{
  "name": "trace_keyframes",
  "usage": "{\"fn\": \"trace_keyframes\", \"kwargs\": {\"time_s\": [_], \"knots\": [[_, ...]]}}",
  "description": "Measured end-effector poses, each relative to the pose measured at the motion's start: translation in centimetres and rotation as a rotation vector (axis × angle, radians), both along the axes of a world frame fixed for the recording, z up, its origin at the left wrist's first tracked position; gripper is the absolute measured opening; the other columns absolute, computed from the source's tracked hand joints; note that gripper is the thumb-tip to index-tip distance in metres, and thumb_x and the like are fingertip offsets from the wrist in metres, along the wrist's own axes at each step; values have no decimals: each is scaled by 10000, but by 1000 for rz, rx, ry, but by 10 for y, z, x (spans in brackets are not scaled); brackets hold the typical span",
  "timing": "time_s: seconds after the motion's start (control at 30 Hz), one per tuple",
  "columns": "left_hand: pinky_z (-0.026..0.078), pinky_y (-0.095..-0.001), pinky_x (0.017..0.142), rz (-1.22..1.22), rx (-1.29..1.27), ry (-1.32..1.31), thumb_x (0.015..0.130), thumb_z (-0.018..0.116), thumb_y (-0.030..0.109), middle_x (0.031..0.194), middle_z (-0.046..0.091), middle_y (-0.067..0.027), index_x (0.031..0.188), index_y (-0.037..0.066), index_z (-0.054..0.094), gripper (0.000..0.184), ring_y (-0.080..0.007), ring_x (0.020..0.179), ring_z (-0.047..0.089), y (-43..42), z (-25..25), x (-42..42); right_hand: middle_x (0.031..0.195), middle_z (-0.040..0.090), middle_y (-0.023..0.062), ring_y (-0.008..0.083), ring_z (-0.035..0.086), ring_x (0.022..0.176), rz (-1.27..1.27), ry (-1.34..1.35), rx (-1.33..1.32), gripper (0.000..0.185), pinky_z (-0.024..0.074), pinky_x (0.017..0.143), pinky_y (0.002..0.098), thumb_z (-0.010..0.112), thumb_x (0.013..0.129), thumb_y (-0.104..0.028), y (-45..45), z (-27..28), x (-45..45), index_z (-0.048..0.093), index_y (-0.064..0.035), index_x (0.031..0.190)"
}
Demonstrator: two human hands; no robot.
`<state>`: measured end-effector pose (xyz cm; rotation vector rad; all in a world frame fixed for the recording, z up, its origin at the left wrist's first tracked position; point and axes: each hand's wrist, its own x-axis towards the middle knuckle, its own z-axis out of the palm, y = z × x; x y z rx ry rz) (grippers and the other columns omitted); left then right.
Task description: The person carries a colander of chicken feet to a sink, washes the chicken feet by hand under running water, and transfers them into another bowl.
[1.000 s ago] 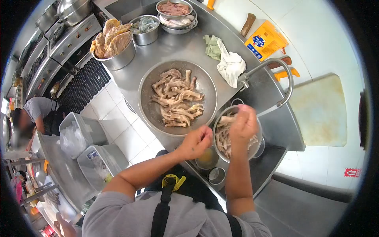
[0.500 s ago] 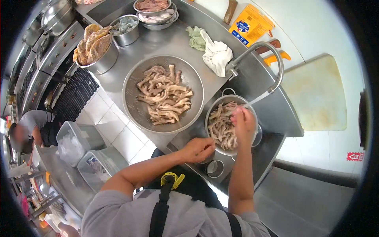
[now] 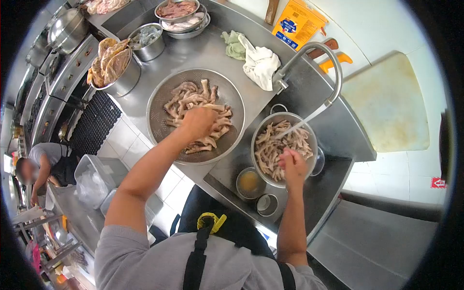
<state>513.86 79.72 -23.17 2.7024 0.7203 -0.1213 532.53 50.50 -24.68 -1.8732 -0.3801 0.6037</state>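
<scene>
My left hand (image 3: 198, 123) reaches into a wide perforated metal colander (image 3: 157, 123) on the steel counter, over a heap of chicken feet (image 3: 186, 96). Its fingers point down and are hidden, so its grip cannot be made out. My right hand (image 3: 293, 166) is at the near right edge of a metal pot (image 3: 313, 140) in the sink, its fingers curled together over more chicken feet (image 3: 273, 145). Whatever it holds is too small to tell. Water runs from the curved faucet (image 3: 337, 77) into this pot.
Small metal containers (image 3: 267, 205) stand in the sink. A white cloth (image 3: 261, 65) lies by the faucet. Behind are a pot of meat (image 3: 123, 77), stacked bowls (image 3: 182, 26) and a cutting board (image 3: 386, 104). Another person (image 3: 46, 162) works at the far left.
My left hand has moved from beside the sink pot into the colander. My right hand has dropped lower, toward the pot's near side. The camera view has shifted slightly.
</scene>
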Motion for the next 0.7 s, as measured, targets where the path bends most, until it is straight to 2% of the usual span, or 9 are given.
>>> {"fn": "trace_keyframes", "kwargs": {"time_s": [0.13, 0.23, 0.33, 0.4, 0.43, 0.5, 0.57, 0.6, 0.7], "knots": [[521, -443, 719, 14, -32, -95, 878, 625, 310, 870, 676, -141, 891, 111, 687, 208, -348, 821, 653, 0, 7, -4, 850, 665, 60, 100, 597, 672, 12, -7, -26, 253, 470, 607, 224, 596, 943, -183, 4, -4, -6, 648, 12, 1095], [531, -445, 703, 24, -52, -43, 868, 625, 271, 818, 679, -145, 901, 86, 686, 197, -329, 794, 670, 12, 13, -4, 861, 668, 57, 100, 596, 669, 8, 29, -13, 251, 475, 618, 221, 600, 941, -183, 2, -9, -5, 649, 11, 1092], [516, -443, 693, 5, -477, -420, 854, 623, 234, 800, 665, -150, 893, 72, 667, 172, -335, 757, 651, -36, 92, -14, 868, 669, 52, 96, 594, 670, 85, -69, -11, 259, 479, 629, 220, 606, 937, -187, -13, -17, 5, 646, 11, 1099], [511, -436, 676, -330, -520, -622, 834, 644, 224, 820, 663, -138, 896, 72, 652, 165, -333, 726, 639, -85, 89, 1, 832, 660, 38, 103, 603, 667, -33, 57, 27, 218, 482, 614, 226, 622, 924, -174, -18, -8, -1, 660, -5, 1056], [520, -430, 701, -404, -574, -518, 799, 668, 186, 863, 669, -144, 883, 76, 657, 139, -327, 778, 658, -108, 75, 13, 815, 656, 31, 106, 607, 665, -78, 117, 58, 197, 484, 607, 228, 630, 917, -168, -14, -6, -2, 667, -14, 1034], [538, -444, 727, -470, -371, 96, 778, 690, 133, 922, 682, -140, 923, 71, 630, 168, -316, 891, 675, -150, -4, 40, 812, 634, 20, 102, 589, 670, -40, 91, 49, 184, 483, 605, 230, 626, 923, -163, -25, -16, 4, 655, -15, 1029], [539, -461, 771, -523, -314, 104, 763, 676, 107, 957, 679, -164, 1005, 55, 599, 259, -351, 930, 664, -180, -39, 27, 809, 629, 18, 100, 587, 677, -74, 99, 8, 178, 487, 603, 227, 618, 930, -167, -46, -19, 2, 655, -15, 1016], [540, -469, 793, -550, -285, 107, 756, 669, 95, 974, 677, -176, 1046, 47, 583, 306, -369, 949, 659, -189, -46, 27, 800, 628, 11, 92, 584, 676, -126, 130, 75, 169, 481, 589, 222, 602, 942, -170, -59, -22, -4, 656, -20, 998], [534, -477, 817, -491, -366, 45, 753, 646, 69, 1017, 667, -188, 1181, 35, 528, 445, -393, 967, 647, -180, -7, 62, 874, 666, 48, 94, 591, 675, -152, 91, 7, 279, 499, 610, 224, 625, 932, -178, -61, -42, 25, 631, 21, 1127]]}}
